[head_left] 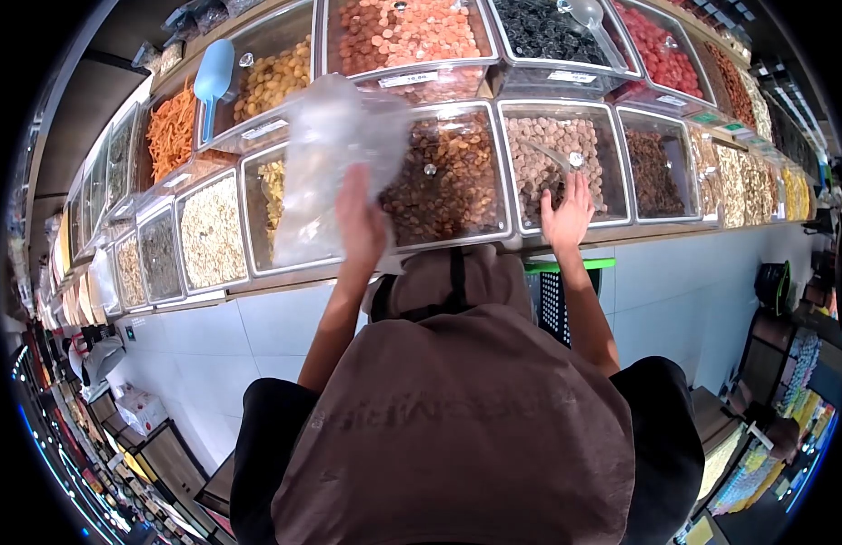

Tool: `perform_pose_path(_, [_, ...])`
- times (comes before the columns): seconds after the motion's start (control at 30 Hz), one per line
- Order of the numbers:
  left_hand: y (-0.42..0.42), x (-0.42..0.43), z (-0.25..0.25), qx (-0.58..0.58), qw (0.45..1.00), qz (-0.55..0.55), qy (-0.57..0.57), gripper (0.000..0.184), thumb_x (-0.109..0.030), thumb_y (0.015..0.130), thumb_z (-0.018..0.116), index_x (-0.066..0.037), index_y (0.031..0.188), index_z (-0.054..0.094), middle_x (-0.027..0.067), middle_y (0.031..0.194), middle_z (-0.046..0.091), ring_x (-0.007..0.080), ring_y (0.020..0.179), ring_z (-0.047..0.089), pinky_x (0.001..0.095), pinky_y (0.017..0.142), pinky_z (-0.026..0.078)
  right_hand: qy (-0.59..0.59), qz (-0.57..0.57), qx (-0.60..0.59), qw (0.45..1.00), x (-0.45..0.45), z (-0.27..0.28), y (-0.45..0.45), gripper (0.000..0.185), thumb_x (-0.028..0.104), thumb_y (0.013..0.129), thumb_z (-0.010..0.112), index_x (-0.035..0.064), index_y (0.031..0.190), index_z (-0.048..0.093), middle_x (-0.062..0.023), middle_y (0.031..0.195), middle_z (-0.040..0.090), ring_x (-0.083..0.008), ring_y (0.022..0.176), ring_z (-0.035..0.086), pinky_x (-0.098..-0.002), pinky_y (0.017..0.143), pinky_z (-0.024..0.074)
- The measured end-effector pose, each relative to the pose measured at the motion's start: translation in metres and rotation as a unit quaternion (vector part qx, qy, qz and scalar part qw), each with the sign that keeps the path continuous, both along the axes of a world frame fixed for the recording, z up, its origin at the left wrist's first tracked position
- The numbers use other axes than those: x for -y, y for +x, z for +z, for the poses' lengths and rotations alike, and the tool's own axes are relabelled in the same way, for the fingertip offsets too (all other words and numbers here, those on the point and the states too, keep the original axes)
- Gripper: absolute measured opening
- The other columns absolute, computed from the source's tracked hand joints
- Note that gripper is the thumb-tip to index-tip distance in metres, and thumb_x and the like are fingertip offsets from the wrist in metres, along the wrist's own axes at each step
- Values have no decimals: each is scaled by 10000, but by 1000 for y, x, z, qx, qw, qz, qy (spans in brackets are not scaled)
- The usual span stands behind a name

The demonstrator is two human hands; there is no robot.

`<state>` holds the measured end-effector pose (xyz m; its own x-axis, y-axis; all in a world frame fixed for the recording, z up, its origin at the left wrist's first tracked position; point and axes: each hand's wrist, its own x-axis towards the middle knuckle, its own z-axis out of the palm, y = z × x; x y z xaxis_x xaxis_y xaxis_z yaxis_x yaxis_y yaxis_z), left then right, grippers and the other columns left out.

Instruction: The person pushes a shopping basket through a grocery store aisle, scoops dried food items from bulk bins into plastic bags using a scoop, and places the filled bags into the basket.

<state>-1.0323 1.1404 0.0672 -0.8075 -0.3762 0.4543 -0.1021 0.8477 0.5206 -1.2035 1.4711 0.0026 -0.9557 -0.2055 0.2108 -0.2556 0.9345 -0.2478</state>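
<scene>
In my left hand [360,222], blurred by motion, is a crumpled clear plastic bag [321,168], held over the front row of bins. It partly hides a bin of yellow pieces [272,204] and the left side of a bin of brown dried fruit [457,173]. My right hand [568,216] lies with its fingers stretched out on the front part of the clear lid of a bin of round, brownish-pink pieces [553,136]. A round clear knob [576,159] on that lid is just beyond the fingertips.
A blue scoop [214,77] rests at the upper left bins, and a clear scoop [595,25] on a dark-filled bin [543,36]. Below the counter edge, a green-rimmed basket [571,264] stands near my right forearm. More shelves [166,454] line the aisle behind.
</scene>
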Motion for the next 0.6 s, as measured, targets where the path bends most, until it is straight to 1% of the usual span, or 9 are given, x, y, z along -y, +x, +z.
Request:
perform_pose_path(0.1, [-22, -34, -3, 67, 989, -133, 11, 589, -45, 883, 520, -62, 1461, 409, 197, 1514, 381, 356, 1417, 337, 486, 1161, 242, 8, -4, -3, 1000, -1, -1, -1, 651, 406, 890, 555, 9, 1401, 476, -149, 1501, 413, -289, 1433, 306, -456, 1144, 244])
perform_pose_path(0.17, [-28, -51, -6, 196, 955, -218, -48, 634, -242, 913, 579, -115, 1497, 369, 181, 1567, 293, 347, 1447, 278, 478, 1181, 202, 8, -9, 4, 1000, -2, -3, 0, 652, 418, 887, 558, 20, 1398, 489, -149, 1507, 410, -274, 1438, 302, -446, 1152, 235])
perform_pose_path(0.2, [-27, -51, -13, 195, 953, -226, -50, 634, -242, 913, 579, -115, 1497, 369, 181, 1567, 293, 347, 1447, 278, 478, 1181, 202, 7, -17, 4, 1000, -2, -3, 0, 652, 418, 887, 558, 20, 1398, 489, -149, 1507, 410, -274, 1438, 302, -446, 1152, 235])
perform_pose_path(0.27, [-20, -48, -32, 238, 943, -211, -98, 711, -413, 909, 580, -146, 1519, 332, 169, 1596, 229, 347, 1469, 219, 476, 1194, 162, -11, -13, 12, 1000, -3, -2, 1, 661, 438, 882, 561, 27, 1395, 495, -141, 1517, 403, -263, 1436, 310, -440, 1156, 231])
perform_pose_path(0.33, [-19, -44, -34, 236, 941, -223, -98, 712, -420, 907, 578, -148, 1518, 336, 168, 1596, 228, 350, 1472, 211, 476, 1196, 157, -44, -12, 18, 999, -10, -1, 2, 648, 414, 874, 596, 21, 1379, 497, -178, 1494, 416, -306, 1426, 319, -455, 1153, 238])
perform_pose_path(0.4, [-18, -43, -37, 233, 940, -229, -98, 713, -428, 905, 576, -149, 1516, 339, 167, 1597, 227, 352, 1474, 203, 475, 1197, 153, -239, -49, -34, 969, -19, 1, 3, 613, 327, 860, 648, -15, 1345, 494, -236, 1427, 452, -377, 1372, 369, -475, 1132, 273])
perform_pose_path(0.43, [-18, -42, -38, 232, 940, -229, -103, 706, -426, 905, 577, -150, 1513, 346, 168, 1594, 233, 351, 1473, 206, 475, 1197, 153, -259, -83, -90, 958, -29, -1, 7, 600, 243, 845, 679, -67, 1316, 474, -282, 1352, 476, -426, 1302, 415, -484, 1112, 304])
perform_pose_path(0.57, [-17, -40, -39, 223, 943, -228, -100, 684, -425, 903, 580, -146, 1494, 379, 168, 1578, 270, 347, 1466, 224, 477, 1193, 161, -183, -284, -175, 925, -72, -34, 44, 660, 216, 809, 676, -135, 1302, 411, -323, 1282, 484, -456, 1210, 458, -500, 1079, 323])
perform_pose_path(0.6, [-16, -39, -37, 222, 943, -226, -101, 684, -425, 903, 580, -146, 1494, 379, 168, 1578, 270, 347, 1466, 224, 477, 1193, 161, -151, -364, -128, 910, -79, -45, 53, 727, 250, 798, 698, -141, 1324, 384, -326, 1292, 478, -466, 1187, 475, -496, 1047, 366])
